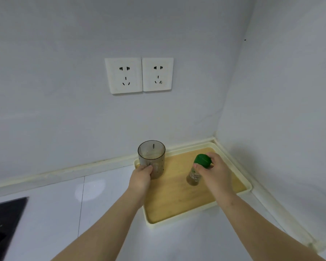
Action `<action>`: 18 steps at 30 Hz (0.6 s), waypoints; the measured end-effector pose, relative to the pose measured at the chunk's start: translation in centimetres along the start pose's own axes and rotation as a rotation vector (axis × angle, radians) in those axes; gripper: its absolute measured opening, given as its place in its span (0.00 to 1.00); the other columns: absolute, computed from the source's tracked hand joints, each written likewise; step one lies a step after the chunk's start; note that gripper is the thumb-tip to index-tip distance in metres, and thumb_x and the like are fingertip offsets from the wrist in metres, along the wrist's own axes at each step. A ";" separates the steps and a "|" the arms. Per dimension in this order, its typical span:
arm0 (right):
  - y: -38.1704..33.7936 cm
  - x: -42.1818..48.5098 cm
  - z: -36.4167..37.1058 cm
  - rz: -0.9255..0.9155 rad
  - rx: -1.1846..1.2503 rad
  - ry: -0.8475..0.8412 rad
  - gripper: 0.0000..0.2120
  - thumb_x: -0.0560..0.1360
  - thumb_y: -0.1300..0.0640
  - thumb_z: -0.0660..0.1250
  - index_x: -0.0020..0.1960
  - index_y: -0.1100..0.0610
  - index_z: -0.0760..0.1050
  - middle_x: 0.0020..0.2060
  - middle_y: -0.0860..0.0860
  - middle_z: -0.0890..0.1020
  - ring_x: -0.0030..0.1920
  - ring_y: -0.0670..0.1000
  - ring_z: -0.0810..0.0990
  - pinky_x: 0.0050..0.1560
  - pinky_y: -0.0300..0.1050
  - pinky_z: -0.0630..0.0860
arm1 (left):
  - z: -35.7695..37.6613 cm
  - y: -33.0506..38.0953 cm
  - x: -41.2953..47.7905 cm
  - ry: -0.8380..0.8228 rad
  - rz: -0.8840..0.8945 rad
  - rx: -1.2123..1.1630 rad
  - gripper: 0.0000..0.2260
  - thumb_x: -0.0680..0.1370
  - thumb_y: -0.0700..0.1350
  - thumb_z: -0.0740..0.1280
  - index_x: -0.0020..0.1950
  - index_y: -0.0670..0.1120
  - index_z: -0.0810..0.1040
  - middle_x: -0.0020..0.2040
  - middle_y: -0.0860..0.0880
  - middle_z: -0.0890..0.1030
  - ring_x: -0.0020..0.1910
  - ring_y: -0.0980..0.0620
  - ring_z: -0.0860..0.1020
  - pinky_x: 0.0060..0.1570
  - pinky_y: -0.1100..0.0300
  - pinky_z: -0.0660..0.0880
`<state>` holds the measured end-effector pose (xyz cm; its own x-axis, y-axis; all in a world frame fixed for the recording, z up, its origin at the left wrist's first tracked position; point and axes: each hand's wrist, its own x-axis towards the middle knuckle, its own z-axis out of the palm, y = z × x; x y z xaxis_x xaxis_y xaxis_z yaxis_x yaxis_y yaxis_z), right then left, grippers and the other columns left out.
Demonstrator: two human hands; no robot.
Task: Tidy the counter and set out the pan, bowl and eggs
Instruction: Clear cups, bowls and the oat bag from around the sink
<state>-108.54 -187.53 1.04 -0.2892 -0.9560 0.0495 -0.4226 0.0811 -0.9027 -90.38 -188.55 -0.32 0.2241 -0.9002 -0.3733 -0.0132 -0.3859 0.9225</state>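
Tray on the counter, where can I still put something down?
The front half of the tray is bare, between the two forearms and the near rim. The white counter between the stove and the tray is bare too. The back is crowded: the left hand grips the cup, the right hand holds the bottle.

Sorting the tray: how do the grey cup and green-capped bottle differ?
The grey cup is wider, open-topped, seemingly empty; the green-capped bottle is slimmer, with brownish contents. The cup stands upright; the bottle tilts. Both are see-through; the left hand grips the cup, the right hand the bottle.
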 end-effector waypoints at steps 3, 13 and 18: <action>-0.3 1.7 2.3 -0.027 -0.004 -0.040 0.16 0.71 0.58 0.72 0.57 0.54 0.72 0.46 0.46 0.76 0.50 0.49 0.75 0.45 0.37 0.69 | -1.0 -0.2 1.7 0.023 -0.006 0.018 0.12 0.80 0.41 0.60 0.36 0.45 0.71 0.36 0.47 0.72 0.35 0.51 0.67 0.37 0.58 0.64; -0.3 2.6 5.7 -0.077 -0.019 -0.104 0.15 0.71 0.57 0.72 0.53 0.49 0.71 0.44 0.43 0.76 0.46 0.46 0.75 0.40 0.33 0.68 | -1.6 -1.3 3.4 0.101 0.050 0.146 0.10 0.80 0.47 0.58 0.43 0.44 0.74 0.39 0.49 0.74 0.43 0.48 0.71 0.46 0.57 0.67; -0.5 1.9 5.7 -0.050 -0.021 -0.129 0.17 0.70 0.56 0.73 0.56 0.50 0.71 0.46 0.44 0.75 0.49 0.47 0.76 0.49 0.39 0.70 | -1.7 -1.5 3.0 0.115 0.088 0.266 0.12 0.81 0.51 0.57 0.50 0.44 0.72 0.44 0.47 0.75 0.46 0.47 0.72 0.47 0.58 0.67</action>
<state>-103.96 -191.04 -0.85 -0.1551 -0.9872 0.0372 -0.4516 0.0373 -0.8914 -88.06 -190.37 -2.67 0.3199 -0.9094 -0.2657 -0.2888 -0.3607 0.8869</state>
